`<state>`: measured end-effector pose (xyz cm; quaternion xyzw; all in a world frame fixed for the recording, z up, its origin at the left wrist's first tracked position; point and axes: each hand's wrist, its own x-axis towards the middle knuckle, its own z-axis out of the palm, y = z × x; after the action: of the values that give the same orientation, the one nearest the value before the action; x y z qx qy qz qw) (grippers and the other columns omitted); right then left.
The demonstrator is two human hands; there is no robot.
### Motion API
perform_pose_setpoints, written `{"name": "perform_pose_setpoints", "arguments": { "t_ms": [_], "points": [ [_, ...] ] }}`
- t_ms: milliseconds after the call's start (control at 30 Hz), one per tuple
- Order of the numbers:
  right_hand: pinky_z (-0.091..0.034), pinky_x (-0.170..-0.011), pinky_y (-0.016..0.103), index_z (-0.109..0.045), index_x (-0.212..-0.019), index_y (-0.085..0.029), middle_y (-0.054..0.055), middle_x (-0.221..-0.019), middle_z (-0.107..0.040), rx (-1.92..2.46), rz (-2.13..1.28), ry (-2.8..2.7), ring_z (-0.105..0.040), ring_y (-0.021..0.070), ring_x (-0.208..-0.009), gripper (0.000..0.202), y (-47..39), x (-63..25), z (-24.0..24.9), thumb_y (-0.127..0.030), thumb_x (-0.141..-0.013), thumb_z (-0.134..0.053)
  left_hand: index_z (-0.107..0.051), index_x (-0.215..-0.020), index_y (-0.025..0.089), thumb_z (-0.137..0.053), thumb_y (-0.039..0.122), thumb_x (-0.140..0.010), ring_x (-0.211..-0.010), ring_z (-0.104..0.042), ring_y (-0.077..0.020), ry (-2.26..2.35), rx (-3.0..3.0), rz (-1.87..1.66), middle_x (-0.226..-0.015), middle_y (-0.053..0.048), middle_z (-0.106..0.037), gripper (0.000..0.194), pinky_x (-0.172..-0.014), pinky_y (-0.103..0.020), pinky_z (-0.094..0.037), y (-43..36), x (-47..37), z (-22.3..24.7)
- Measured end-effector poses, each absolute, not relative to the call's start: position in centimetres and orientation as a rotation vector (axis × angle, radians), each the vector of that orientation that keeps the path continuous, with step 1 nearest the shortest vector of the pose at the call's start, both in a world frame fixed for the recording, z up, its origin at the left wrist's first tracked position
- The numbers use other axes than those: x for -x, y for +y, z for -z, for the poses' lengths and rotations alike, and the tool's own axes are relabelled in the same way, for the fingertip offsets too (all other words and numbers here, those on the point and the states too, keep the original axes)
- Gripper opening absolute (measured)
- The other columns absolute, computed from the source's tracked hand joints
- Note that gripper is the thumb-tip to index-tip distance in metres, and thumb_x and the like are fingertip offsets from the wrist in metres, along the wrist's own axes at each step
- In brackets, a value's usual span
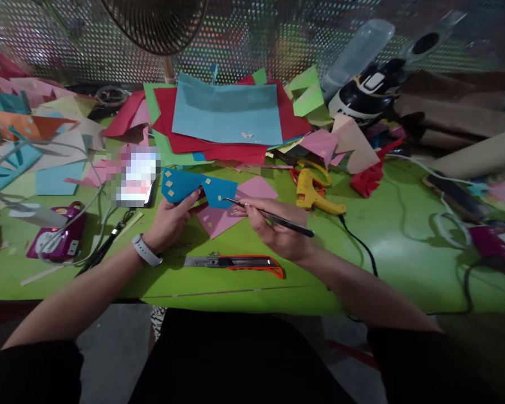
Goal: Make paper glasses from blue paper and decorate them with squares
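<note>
My left hand [172, 220] is closed on a blue cut piece of paper [184, 185], with the thumb on top of it. Small pale yellow squares are dotted over both ends of this paper. Between the fingers of my right hand [273, 227] is a pair of dark tweezers [284, 220], whose tip meets the blue paper at a small square on its right part. Beneath lies pink paper [214, 223], partly covered by the blue piece and my hands. A utility knife [239, 262] with an orange-edged handle rests on the table just below my hands.
A yellow glue gun [313, 193] with a black cord lies right of my hands on the green table [320, 292]. Stacked coloured papers [227, 115] stand behind. Leftward are a lit phone [137, 177] and a purple power socket block [61, 233] with looping cables.
</note>
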<state>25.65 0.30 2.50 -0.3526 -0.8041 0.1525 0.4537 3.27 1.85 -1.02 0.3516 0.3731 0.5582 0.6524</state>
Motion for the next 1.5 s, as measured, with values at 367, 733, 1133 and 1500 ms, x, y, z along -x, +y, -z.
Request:
{"name": "perform_pose_setpoints", "arguments": {
  "t_ms": [367,733,1133,1500],
  "points": [
    [-0.065,-0.069,0.032,-0.071,-0.108,-0.022,0.006,-0.093,-0.08,0.802,-0.342,-1.995,-0.077,0.0186,-0.079,0.02,1.4,-24.1,-2.1,-0.017,-0.095,-0.056,-0.075,-0.101,0.023,-0.081,0.035,-0.081,-0.118,-0.067,-0.0271,0.882,-0.853,-1.264,-0.117,-0.006,-0.074,0.023,-0.106,-0.047,-0.053,1.7,-3.1,1.3],
    [-0.064,-0.065,0.027,-0.071,-0.105,-0.02,0.006,-0.09,-0.08,0.773,-0.344,-1.926,-0.078,0.0173,-0.076,0.018,1.9,-23.6,-1.7,-0.017,-0.095,-0.056,-0.076,-0.1,0.021,-0.084,0.036,-0.078,-0.116,-0.068,-0.0278,0.886,-0.851,-1.305,-0.113,-0.006,-0.076,0.028,-0.107,-0.049,-0.053,1.8,-3.1,1.3],
    [-0.064,-0.067,0.028,-0.07,-0.105,-0.019,0.007,-0.092,-0.079,0.798,-0.408,-1.887,-0.078,0.0171,-0.077,0.016,2.0,-23.7,-1.3,-0.018,-0.096,-0.056,-0.077,-0.102,0.022,-0.083,0.033,-0.079,-0.114,-0.069,-0.0269,0.903,-0.86,-1.286,-0.115,-0.006,-0.076,0.026,-0.107,-0.049,-0.053,1.7,-3.2,0.9],
    [-0.063,-0.064,0.027,-0.071,-0.102,-0.017,0.006,-0.087,-0.079,0.796,-0.363,-1.881,-0.076,0.0156,-0.07,0.014,2.1,-23.6,-1.2,-0.018,-0.095,-0.058,-0.076,-0.097,0.02,-0.084,0.033,-0.077,-0.115,-0.069,-0.0286,0.922,-0.838,-1.274,-0.114,-0.007,-0.076,0.025,-0.106,-0.048,-0.055,1.6,-3.5,0.5]
  ]
}}
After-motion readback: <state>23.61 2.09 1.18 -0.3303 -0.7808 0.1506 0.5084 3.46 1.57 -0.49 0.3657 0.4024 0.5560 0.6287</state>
